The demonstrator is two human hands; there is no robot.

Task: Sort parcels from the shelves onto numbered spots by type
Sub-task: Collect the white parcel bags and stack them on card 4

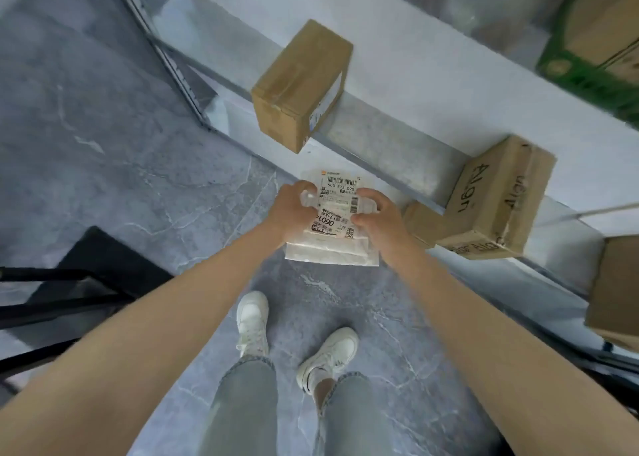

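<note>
Two hands grip a flat, crinkly plastic parcel (332, 227).

Grey veined floor tiles (103, 109) run under pale metal shelving (397, 75), a black frame (34, 314) at left.

A flat white plastic mailer bag (328, 244), its barcoded shipping label facing up, is held roughly level above the floor. The left hand (294, 210) and right hand (377, 220) grip its two sides. Behind it, at the front edge of the pale grey metal shelf (397, 75), stand a plain brown cardboard box (301, 85) and, well apart to the right, a brown cardboard box printed "Align" (494, 196).
</note>
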